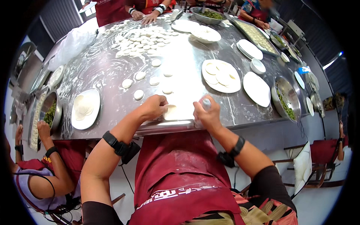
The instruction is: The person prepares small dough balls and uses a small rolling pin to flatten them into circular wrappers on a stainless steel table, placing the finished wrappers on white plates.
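Observation:
Near the table's front edge, my left hand (153,107) pinches the rim of a thin dough wrapper (171,112) lying on the steel. My right hand (210,114) is wrapped round a short rolling pin (206,103); its pale rounded end sticks up past my fingers, and the rest is blurred or hidden. The pin is to the right of the wrapper, and glare hides whether they touch. Just beyond my left hand lie several small flattened dough discs (138,94). A white plate (233,88) holding rolled wrappers (221,75) sits beyond my right hand.
A dough pile (144,41) covers the far middle of the floury steel table (112,80). Left stands a plate of wrappers (85,122); right, an oval plate (256,89) and a filling bowl (279,84). Co-workers' hands (152,17) work opposite; another person (56,172) sits left.

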The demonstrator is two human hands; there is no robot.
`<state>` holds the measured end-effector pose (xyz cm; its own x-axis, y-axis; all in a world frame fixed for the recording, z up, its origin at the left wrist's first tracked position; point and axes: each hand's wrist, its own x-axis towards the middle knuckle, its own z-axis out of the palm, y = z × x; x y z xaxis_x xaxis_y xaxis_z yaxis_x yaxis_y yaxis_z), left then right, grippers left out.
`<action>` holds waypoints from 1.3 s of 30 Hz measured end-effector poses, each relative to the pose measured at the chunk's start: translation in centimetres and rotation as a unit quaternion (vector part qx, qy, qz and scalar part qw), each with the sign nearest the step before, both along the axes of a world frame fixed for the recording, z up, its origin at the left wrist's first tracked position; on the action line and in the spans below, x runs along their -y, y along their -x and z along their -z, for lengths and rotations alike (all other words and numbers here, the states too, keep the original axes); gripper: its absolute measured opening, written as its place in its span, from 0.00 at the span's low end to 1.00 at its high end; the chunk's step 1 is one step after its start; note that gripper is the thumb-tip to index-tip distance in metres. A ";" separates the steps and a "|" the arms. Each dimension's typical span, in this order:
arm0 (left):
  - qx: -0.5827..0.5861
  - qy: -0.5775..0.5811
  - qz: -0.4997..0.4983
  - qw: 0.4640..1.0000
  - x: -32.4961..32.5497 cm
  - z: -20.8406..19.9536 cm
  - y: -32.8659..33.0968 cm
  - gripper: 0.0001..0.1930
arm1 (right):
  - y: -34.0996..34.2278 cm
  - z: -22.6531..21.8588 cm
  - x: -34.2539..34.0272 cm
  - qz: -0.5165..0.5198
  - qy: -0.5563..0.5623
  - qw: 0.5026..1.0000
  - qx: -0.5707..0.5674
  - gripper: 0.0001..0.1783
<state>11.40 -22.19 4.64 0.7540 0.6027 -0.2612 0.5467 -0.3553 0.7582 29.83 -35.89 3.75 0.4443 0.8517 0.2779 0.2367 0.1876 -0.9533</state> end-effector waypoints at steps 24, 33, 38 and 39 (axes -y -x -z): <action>0.004 -0.031 -0.020 0.999 -0.1 0.8 -1.2 0.10 | 0.0 0.4 -1.3 0.033 0.001 0.999 0.039 0.14; -0.010 -0.064 -0.050 0.997 0.4 -1.2 -1.6 0.12 | -0.3 -0.2 -7.5 0.074 -0.034 0.992 0.098 0.14; 0.020 0.006 -0.057 0.998 0.3 0.3 -0.8 0.07 | 0.3 0.1 -0.2 0.007 -0.026 0.999 0.025 0.09; 0.021 0.016 -0.051 0.998 0.4 0.1 -0.5 0.07 | 0.5 0.5 0.7 -0.008 -0.042 0.999 -0.001 0.09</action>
<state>11.89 -22.60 4.59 0.6997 0.6689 -0.2509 0.5461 -0.2743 0.7915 29.28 -36.59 3.25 0.4310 0.8321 0.3490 0.2317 0.2717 -0.9341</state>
